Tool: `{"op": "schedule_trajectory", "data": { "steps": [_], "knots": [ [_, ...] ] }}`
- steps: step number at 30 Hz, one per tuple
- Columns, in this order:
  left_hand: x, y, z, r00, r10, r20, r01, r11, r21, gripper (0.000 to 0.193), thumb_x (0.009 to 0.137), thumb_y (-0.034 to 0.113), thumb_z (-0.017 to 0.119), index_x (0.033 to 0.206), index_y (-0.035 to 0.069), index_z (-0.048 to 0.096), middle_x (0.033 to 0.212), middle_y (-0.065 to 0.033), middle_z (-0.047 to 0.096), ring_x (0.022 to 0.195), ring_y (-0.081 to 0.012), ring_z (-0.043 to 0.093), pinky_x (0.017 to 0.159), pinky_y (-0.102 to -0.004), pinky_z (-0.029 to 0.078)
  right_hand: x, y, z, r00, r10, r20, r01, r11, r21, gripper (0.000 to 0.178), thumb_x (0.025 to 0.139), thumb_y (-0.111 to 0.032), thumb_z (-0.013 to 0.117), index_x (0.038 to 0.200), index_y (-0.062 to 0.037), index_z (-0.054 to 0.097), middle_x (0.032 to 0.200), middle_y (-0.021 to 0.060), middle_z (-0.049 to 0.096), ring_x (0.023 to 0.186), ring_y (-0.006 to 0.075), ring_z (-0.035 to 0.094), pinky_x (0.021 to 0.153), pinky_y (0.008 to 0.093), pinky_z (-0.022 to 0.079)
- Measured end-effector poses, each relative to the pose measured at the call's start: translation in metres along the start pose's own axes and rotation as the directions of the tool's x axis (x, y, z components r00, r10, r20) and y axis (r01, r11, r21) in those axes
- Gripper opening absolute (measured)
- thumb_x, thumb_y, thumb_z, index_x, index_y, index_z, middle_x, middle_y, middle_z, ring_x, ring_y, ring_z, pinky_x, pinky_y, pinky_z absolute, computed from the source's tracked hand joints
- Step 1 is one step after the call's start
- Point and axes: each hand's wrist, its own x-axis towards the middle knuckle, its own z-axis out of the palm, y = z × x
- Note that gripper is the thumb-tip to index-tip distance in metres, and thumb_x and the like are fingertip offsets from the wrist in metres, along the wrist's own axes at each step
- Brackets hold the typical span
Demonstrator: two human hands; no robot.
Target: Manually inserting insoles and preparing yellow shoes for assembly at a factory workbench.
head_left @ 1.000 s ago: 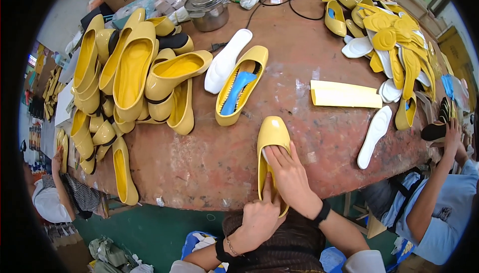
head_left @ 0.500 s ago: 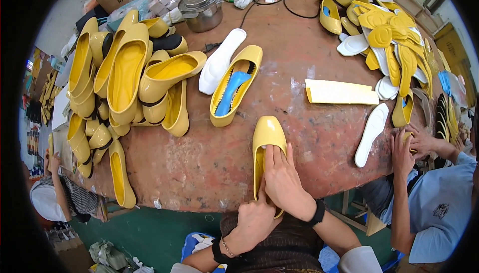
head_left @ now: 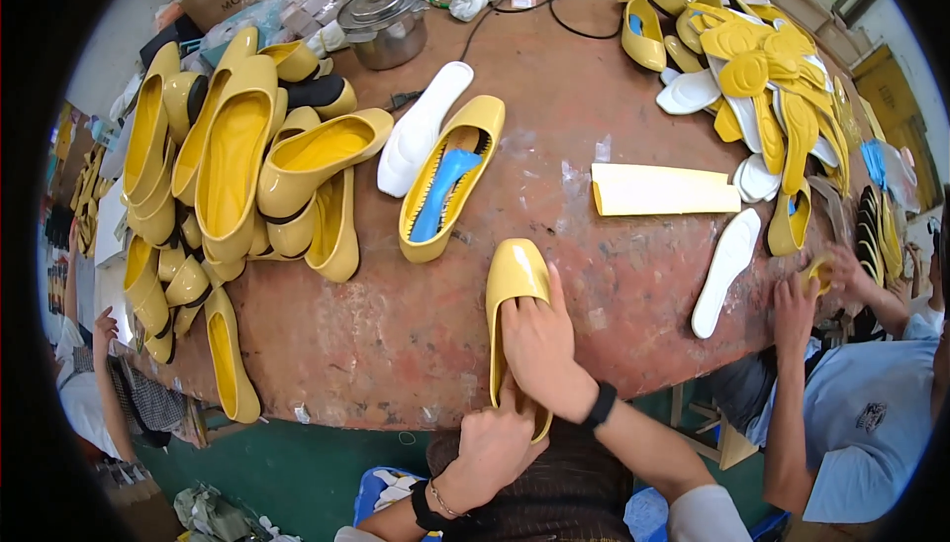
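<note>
A glossy yellow flat shoe (head_left: 517, 267) lies near the table's front edge, toe pointing away from me. The fingers of my right hand (head_left: 539, 352) reach deep into its opening, so the fingertips are hidden; the thumb rests along the outer right side. At the heel end, my left hand (head_left: 495, 445) is curled around the shoe, a finger pushed down inside. Just beyond lies another yellow shoe (head_left: 419, 247), with a blue piece (head_left: 443, 196) along its inner sole. Beside that shoe is a white insole (head_left: 424, 131).
Finished-looking yellow shoes (head_left: 233, 161) are piled at the left. Yellow and white insoles (head_left: 757, 97) heap up at the far right, near a pale yellow folded sheet (head_left: 665, 191) and a single white insole (head_left: 725, 273). A metal pot (head_left: 384, 32) stands at the back; a co-worker (head_left: 861, 403) sits at the right.
My right fingers have slid deeper into the shoe's toe, and the thumb has moved forward along its outer side. The left hand stays at the heel. My view has shifted slightly.
</note>
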Motion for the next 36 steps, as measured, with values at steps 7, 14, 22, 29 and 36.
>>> {"op": "schedule_trajectory", "data": {
  "steps": [7,14,22,29,36],
  "knots": [
    [0.001,0.001,0.002,0.998,-0.015,-0.053,0.014,1.0,-0.025,0.04,0.077,0.042,0.074,0.1,0.009,0.071,0.098,-0.0176,0.064,0.061,-0.0317,0.068,0.052,-0.0413,0.055,0.006,-0.004,0.016,0.972,-0.102,-0.21,0.024,0.938,-0.345,0.03,0.092,-0.015,0.05,0.109,-0.0014,0.071,0.093,0.0111,0.073,0.098,0.025,0.069,0.122,0.0601,0.0],
    [-0.003,0.004,-0.008,0.988,-0.056,-0.141,0.062,0.997,0.043,0.052,0.073,0.043,0.077,0.114,0.013,0.071,0.133,-0.0208,0.058,0.068,-0.031,0.07,0.061,-0.0429,0.056,0.006,0.007,0.018,0.941,-0.28,-0.189,0.216,0.929,-0.302,0.026,0.09,-0.017,0.051,0.1,-0.0012,0.069,0.085,0.0115,0.068,0.091,0.028,0.067,0.117,0.0677,0.014],
    [-0.002,0.009,-0.029,0.817,-0.266,-0.511,0.131,0.95,-0.284,0.071,0.09,0.024,0.071,0.148,0.001,0.037,0.14,-0.0269,0.05,0.121,-0.0402,0.056,0.098,-0.0448,0.047,-0.086,0.144,-0.033,0.783,0.287,-0.552,-0.053,0.915,0.4,0.026,0.083,-0.006,0.064,0.108,-0.006,0.07,0.102,0.016,0.07,0.097,0.0383,0.064,0.093,0.0451,0.048],
    [0.014,-0.06,-0.017,0.948,-0.176,-0.264,0.072,0.931,-0.359,0.043,0.092,0.012,0.061,0.135,0.005,0.056,0.096,-0.0237,0.069,0.093,-0.0408,0.066,0.082,-0.0433,0.052,-0.098,0.308,-0.056,0.167,0.433,-0.886,-0.671,0.708,0.219,0.037,0.077,-0.011,0.07,0.112,-0.0023,0.065,0.103,0.0191,0.064,0.103,0.0378,0.057,0.09,0.0476,0.046],
    [-0.061,-0.101,-0.071,0.887,-0.283,-0.364,0.223,0.954,-0.198,0.037,0.096,0.008,0.051,0.132,0.005,0.06,0.112,-0.0241,0.068,0.105,-0.0404,0.066,0.089,-0.0432,0.051,-0.116,0.324,-0.086,0.312,0.339,-0.887,-0.582,0.807,0.103,0.011,0.075,-0.014,0.071,0.077,-0.0048,0.067,0.09,0.019,0.066,0.094,0.038,0.058,0.082,0.0483,0.046]
  ]
}}
